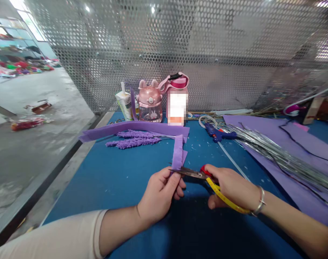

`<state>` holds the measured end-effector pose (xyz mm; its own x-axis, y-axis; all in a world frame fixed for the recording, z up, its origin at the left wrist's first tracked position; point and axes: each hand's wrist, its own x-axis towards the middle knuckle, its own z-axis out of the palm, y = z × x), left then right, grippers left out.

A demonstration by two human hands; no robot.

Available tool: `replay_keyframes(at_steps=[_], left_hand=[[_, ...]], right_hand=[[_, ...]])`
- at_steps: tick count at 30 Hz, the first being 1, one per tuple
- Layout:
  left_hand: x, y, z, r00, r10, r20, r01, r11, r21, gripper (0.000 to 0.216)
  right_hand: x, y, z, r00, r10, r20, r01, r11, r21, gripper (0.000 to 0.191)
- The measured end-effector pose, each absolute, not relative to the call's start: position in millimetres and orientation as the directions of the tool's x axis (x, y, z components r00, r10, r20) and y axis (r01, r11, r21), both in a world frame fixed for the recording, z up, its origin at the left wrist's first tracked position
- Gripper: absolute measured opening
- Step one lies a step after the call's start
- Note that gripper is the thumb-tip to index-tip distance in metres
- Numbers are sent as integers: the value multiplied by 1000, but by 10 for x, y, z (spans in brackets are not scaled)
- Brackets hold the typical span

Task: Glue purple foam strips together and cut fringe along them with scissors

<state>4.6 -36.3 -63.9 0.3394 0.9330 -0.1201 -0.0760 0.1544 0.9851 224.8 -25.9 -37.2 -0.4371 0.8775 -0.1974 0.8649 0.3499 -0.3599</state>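
My left hand (160, 196) pinches the near end of a fringed purple foam strip (178, 154) that runs away across the blue table (120, 180). My right hand (230, 187) is closed round red-handled scissors (192, 173), whose blades point left and meet the strip just above my left fingers. A yellow tape measure (223, 197) lies across my right hand and wrist, beside a silver bangle. Beyond the strip lie finished purple lavender-like sprigs (135, 139) and a long purple foam band (131, 127).
A perforated metal screen (180, 54) backs the table. In front of it stand a drink carton (124, 104), a pink bottle (149, 100) and a pink-capped bottle (177, 99). A blue glue gun (218, 133), silver wires (274, 153) and purple sheets (301, 144) lie to the right.
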Motion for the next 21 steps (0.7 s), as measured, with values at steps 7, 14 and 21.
replay_keyframes(at_steps=[7, 14, 21], left_hand=[[43, -364, -638, 361, 927, -98, -76, 133, 988, 28], [51, -359, -643, 394, 913, -106, -47, 135, 990, 26], [40, -366, -650, 405, 909, -102, -43, 130, 991, 26]], right_hand=[[2235, -286, -373, -444, 872, -205, 866, 359, -347, 61], [2227, -295, -369, -448, 868, -212, 862, 357, -361, 60], [2224, -287, -356, -449, 865, -223, 863, 354, -362, 59]])
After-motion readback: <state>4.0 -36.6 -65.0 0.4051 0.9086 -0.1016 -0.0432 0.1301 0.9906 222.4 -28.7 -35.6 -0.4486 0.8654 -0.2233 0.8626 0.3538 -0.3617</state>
